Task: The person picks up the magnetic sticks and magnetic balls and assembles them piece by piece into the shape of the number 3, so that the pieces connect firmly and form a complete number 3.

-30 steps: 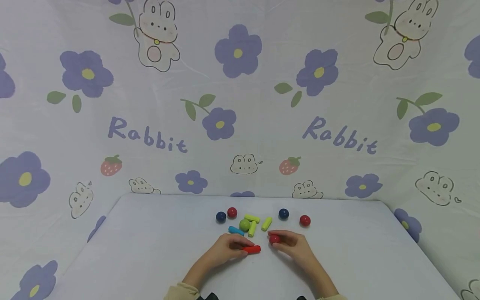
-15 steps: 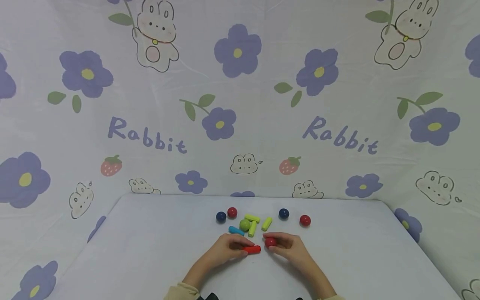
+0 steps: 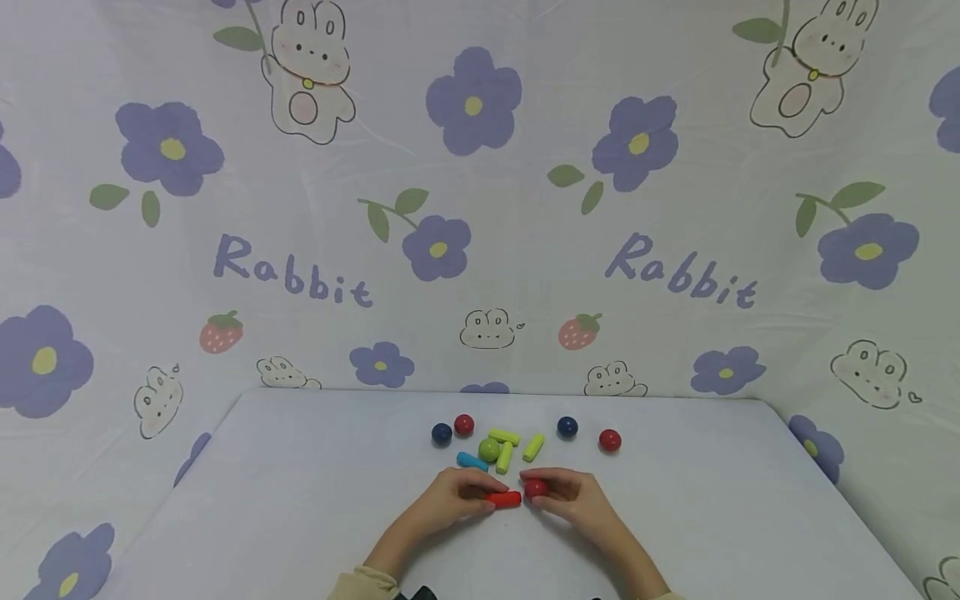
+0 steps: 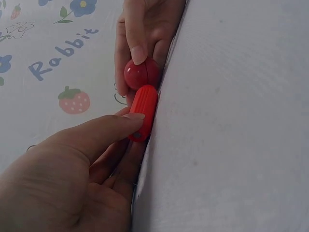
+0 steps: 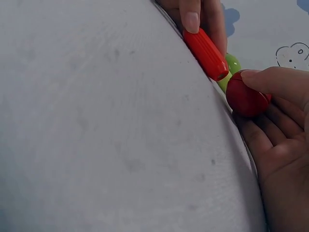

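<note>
My left hand [image 3: 457, 498] pinches a red ridged stick [image 4: 145, 107] between thumb and fingers, low over the white table. A small dark hole shows in the stick's end in the right wrist view. Just right of it my right hand [image 3: 572, 493] holds a glossy red ball [image 5: 246, 98], thumb on top and fingers beneath. A thin seam line runs across the ball. The ball sits close to the stick's free end, and the two overlap in the left wrist view.
Beyond the hands lie a blue stick [image 3: 472, 461], a green ball [image 3: 489, 450] and yellow-green sticks [image 3: 533, 447]. Farther back are dark blue balls [image 3: 567, 427] and red balls [image 3: 610, 441]. A patterned cloth [image 3: 525, 250] hangs behind the white table [image 3: 300, 467].
My right hand has moved left and slightly toward me with the red ball, up to the end of the red stick. The left hand has stayed in place.
</note>
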The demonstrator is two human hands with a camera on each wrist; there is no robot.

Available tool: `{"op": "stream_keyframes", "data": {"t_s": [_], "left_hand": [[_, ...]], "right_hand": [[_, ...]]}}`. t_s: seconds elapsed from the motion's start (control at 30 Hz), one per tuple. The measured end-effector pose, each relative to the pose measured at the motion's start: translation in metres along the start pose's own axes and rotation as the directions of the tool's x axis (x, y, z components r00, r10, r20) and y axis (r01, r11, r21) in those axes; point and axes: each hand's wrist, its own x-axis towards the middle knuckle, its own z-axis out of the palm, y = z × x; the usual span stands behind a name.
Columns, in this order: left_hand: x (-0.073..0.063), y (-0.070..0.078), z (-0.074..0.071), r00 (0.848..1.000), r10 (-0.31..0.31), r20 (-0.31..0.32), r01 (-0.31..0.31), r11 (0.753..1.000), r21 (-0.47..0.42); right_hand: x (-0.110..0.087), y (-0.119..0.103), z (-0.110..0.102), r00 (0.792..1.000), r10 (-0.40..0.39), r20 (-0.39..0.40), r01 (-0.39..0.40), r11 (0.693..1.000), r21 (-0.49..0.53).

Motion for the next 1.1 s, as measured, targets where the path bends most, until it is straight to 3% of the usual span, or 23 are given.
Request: {"op": "stream_keyframes", "data": {"t_s": [0.77, 1.1], "left_hand": [[-0.0006, 0.0019, -0.0002, 1.000, 0.025, 0.006, -0.025, 1.000, -0.009], [-0.0016, 0.0034, -0.0013, 1.000, 0.000, 0.005, 0.000, 1.000, 0.009]], "right_hand": [[-0.0016, 0.0012, 0.0029, 0.999, -0.024, 0.045, 0.024, 1.000, 0.014], [-0.0029, 0.0005, 0.0032, 0.998, -0.031, 0.049, 0.030, 0.999, 0.020]]}}
